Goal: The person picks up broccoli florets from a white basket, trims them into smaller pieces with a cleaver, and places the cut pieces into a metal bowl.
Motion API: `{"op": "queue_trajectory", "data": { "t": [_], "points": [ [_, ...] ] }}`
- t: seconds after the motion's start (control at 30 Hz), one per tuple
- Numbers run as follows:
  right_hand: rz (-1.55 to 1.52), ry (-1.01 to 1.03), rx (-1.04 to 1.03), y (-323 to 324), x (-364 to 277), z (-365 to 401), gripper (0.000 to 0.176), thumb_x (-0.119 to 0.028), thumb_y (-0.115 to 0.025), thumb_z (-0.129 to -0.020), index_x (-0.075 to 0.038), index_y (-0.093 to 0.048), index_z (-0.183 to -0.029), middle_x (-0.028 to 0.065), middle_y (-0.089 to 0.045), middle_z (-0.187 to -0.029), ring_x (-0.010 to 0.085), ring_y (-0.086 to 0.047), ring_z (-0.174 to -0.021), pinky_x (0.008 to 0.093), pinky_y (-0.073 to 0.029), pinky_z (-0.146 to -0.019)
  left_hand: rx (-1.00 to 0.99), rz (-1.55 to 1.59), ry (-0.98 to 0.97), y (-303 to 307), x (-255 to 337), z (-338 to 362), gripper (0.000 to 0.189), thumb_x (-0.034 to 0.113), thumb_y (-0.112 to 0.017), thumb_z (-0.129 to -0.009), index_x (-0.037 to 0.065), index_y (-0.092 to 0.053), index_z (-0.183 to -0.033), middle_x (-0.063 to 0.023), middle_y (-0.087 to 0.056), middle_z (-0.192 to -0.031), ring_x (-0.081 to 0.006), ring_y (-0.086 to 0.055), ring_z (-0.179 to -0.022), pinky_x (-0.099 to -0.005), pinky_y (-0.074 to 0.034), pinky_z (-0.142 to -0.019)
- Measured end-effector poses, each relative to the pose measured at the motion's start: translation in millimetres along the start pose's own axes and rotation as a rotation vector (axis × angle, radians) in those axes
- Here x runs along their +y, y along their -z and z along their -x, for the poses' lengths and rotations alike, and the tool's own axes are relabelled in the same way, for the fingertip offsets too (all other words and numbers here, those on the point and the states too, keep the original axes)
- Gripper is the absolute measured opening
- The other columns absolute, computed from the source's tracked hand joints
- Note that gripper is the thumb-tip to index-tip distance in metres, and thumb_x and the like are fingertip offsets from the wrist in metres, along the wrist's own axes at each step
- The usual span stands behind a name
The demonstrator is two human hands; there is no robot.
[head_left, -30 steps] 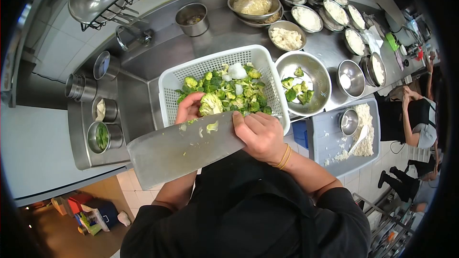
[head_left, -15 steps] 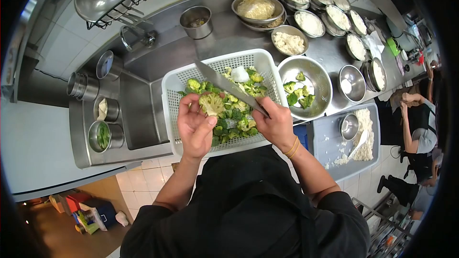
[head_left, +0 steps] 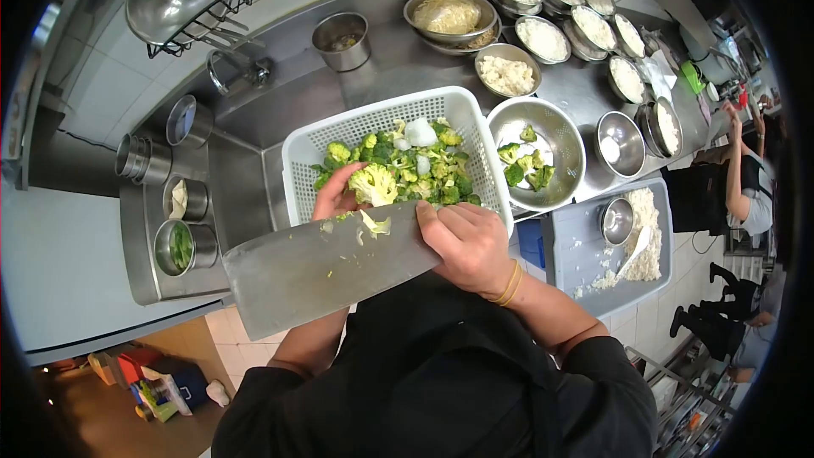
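- A broccoli floret is being gripped by the fingers of the left hand. It is being held just above the heap of cut pieces in the white basket.
- The basket is being carried at the front edge of the counter, over the sink.
- A cleaver is being clenched in the right hand (the handle is hidden under the fist). Its broad face is being turned upward and its tip pointed toward the counter's left end.
- The stalk is probably being trimmed, so the cut is best being made with the part of the edge nearest the fist, where control is greatest. Short, shallow strokes are being called for, not swings.
- The left fingertips are best being placed on the crown, behind the line of the cut, since the hand is being worked very close to the steel.
- The work is best being done over the basket, so that offcuts are being caught there and not dropped past the counter's front edge.
- Pale scraps are being carried on the blade's face and could slip, so a wipe is being advised.
- A steel bowl with a few florets in it is being left touching the basket's right wall, within easy reach.
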State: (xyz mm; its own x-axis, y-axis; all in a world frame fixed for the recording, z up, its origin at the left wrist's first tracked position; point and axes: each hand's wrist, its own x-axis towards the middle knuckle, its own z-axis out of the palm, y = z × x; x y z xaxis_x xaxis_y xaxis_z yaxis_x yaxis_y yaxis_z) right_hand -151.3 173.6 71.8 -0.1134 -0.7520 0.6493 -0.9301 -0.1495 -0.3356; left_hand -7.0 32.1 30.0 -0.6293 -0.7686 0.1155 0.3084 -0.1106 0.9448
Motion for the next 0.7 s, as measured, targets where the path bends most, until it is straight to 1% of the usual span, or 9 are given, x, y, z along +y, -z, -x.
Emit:
{"op": "queue_trajectory", "data": {
  "t": [0.03, 0.07, 0.13, 0.37, 0.43, 0.5, 0.57, 0.63, 0.7],
  "points": [
    [-0.001, 0.000, 0.000, 1.0, -0.5, -0.6, 0.034, -0.005, -0.069, -0.071, 0.000, -0.063, -0.104, 0.0030, -0.049, -0.066, 0.0187, -0.057, -0.055, 0.0337, -0.047, -0.051, -0.002, 0.047, 0.088, 3.0, -0.3, 0.3, 0.067, 0.017, -0.076, -0.089, 0.002, -0.044, -0.145, -0.0186, -0.054, -0.141, -0.0284, -0.061, -0.122, -0.0409, -0.052, -0.103],
    [0.013, 0.011, -0.004, 2.4, -1.0, -1.1, 0.031, -0.006, -0.068, -0.073, 0.000, -0.063, -0.103, 0.0028, -0.049, -0.066, 0.0181, -0.057, -0.055, 0.0333, -0.046, -0.050, -0.002, 0.047, 0.088, 4.9, -3.5, 0.0, 0.067, 0.017, -0.076, -0.089, 0.002, -0.044, -0.145, -0.0186, -0.054, -0.141, -0.0284, -0.061, -0.122, -0.0409, -0.052, -0.103],
    [0.028, 0.021, -0.009, 3.1, -0.8, -1.3, 0.028, -0.006, -0.067, -0.075, 0.000, -0.063, -0.102, 0.0026, -0.049, -0.066, 0.0175, -0.056, -0.055, 0.0329, -0.046, -0.050, -0.028, 0.049, -0.046, 7.9, -10.9, -1.6, 0.064, 0.014, -0.076, -0.089, 0.003, -0.046, -0.144, -0.0172, -0.057, -0.138, -0.0268, -0.062, -0.119, -0.0389, -0.052, -0.101],
    [0.044, 0.018, -0.016, 3.0, 1.6, -1.4, 0.028, -0.007, -0.067, -0.074, -0.001, -0.063, -0.101, 0.0026, -0.050, -0.066, 0.0185, -0.057, -0.055, 0.0335, -0.046, -0.051, 0.010, 0.079, -0.015, 3.4, -5.2, 1.2, 0.060, 0.013, -0.075, -0.090, 0.003, -0.047, -0.142, -0.0164, -0.057, -0.138, -0.0252, -0.061, -0.116, -0.0368, -0.051, -0.101],
    [0.048, -0.001, -0.020, -0.6, 7.8, 2.8, 0.029, -0.006, -0.067, -0.072, -0.001, -0.063, -0.101, 0.0031, -0.051, -0.066, 0.0198, -0.059, -0.056, 0.0344, -0.047, -0.051, -0.015, -0.202, -0.321, -16.8, 8.5, 5.9, 0.061, 0.022, -0.074, -0.089, -0.004, -0.047, -0.138, -0.0184, -0.055, -0.135, -0.0220, -0.058, -0.117, -0.0363, -0.049, -0.103],
    [0.053, -0.112, -0.015, -7.0, 19.2, 11.1, 0.035, -0.005, -0.069, -0.067, -0.003, -0.063, -0.102, 0.0044, -0.055, -0.068, 0.0230, -0.061, -0.058, 0.0366, -0.049, -0.053, -0.010, -0.258, -0.370, -7.2, -0.3, 5.9, 0.060, 0.018, -0.072, -0.086, -0.004, -0.048, -0.137, -0.0190, -0.053, -0.137, -0.0211, -0.057, -0.117, -0.0358, -0.048, -0.103],
    [0.057, -0.127, -0.025, -9.1, 23.5, 17.0, 0.038, -0.004, -0.070, -0.066, -0.003, -0.063, -0.103, 0.0046, -0.056, -0.069, 0.0239, -0.062, -0.059, 0.0373, -0.049, -0.054, 0.003, -0.319, -0.419, 3.2, -8.6, 6.7, 0.059, 0.014, -0.070, -0.084, -0.004, -0.048, -0.136, -0.0196, -0.051, -0.139, -0.0202, -0.055, -0.116, -0.0354, -0.046, -0.102],
    [0.077, -0.152, -0.054, -7.1, 22.1, 19.7, 0.043, -0.003, -0.071, -0.062, -0.003, -0.062, -0.104, 0.0046, -0.056, -0.069, 0.0241, -0.062, -0.061, 0.0378, -0.049, -0.055, -0.059, -0.491, -0.567, 4.4, -9.3, 4.3, 0.057, 0.007, -0.066, -0.081, -0.004, -0.049, -0.135, -0.0221, -0.049, -0.141, -0.0211, -0.054, -0.116, -0.0362, -0.045, -0.103],
    [0.076, -0.149, -0.053, -6.0, 20.8, 20.2, 0.043, -0.003, -0.071, -0.062, -0.003, -0.062, -0.104, 0.0045, -0.056, -0.069, 0.0240, -0.062, -0.061, 0.0377, -0.049, -0.055, -0.043, -0.437, -0.534, 2.5, -10.5, 6.3, 0.057, 0.007, -0.067, -0.081, -0.004, -0.049, -0.134, -0.0228, -0.049, -0.141, -0.0215, -0.054, -0.115, -0.0361, -0.045, -0.103]
  ]
}}
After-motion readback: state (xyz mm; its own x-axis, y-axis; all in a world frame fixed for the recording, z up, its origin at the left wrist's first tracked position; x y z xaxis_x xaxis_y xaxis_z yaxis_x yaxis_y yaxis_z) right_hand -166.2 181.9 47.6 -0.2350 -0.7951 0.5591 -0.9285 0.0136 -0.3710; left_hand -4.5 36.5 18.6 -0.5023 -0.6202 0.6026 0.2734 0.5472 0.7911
